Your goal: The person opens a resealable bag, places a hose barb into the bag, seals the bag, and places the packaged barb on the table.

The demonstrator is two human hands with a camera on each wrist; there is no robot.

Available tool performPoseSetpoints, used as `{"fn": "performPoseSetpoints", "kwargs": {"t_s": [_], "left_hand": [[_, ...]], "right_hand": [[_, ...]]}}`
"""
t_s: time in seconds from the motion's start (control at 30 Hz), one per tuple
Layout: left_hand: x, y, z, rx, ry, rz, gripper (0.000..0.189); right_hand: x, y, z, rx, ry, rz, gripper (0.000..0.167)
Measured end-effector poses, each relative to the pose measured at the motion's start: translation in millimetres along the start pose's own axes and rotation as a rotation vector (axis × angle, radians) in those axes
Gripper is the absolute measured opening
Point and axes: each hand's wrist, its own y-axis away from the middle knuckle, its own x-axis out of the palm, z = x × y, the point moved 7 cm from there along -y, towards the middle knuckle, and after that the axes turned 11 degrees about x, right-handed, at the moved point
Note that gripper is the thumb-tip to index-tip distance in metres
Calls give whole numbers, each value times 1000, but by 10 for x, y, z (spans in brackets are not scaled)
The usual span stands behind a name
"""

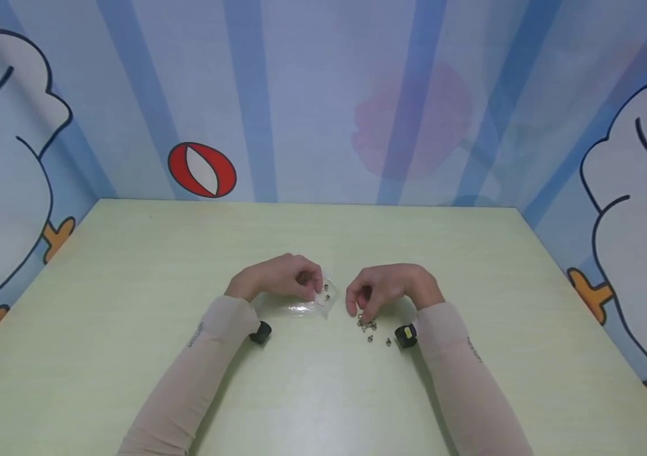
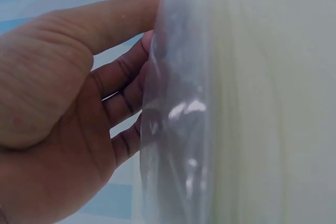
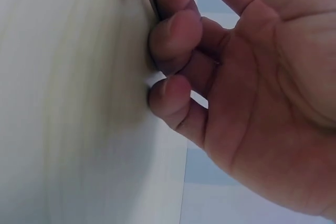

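Lower centre of the head view, the left hand (image 1: 283,276) pinches a clear plastic bag (image 1: 302,310). Just right of it, the right hand (image 1: 390,286) bends its fingers down over loose metal screws (image 1: 370,326); whether they grip one, I cannot tell.

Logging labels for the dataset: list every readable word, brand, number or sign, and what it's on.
Nothing is readable.
Left sleeve: dark lettering, too small and blurred to read.
Right sleeve: same, too small and blurred.
Right wrist camera: yellow patch, no legible text.
Plastic bag: no lettering shows.
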Motion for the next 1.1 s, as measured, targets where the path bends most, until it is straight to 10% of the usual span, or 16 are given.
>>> {"fn": "performPoseSetpoints", "kwargs": {"t_s": [0.63, 1.1], "left_hand": [[21, 27, 15, 26, 46, 12, 13], [19, -4, 29, 51, 27, 13, 12]], "right_hand": [[-69, -11, -36, -65, -57, -51, 9], [-276, -19, 74, -124, 56, -339, 7]]}}
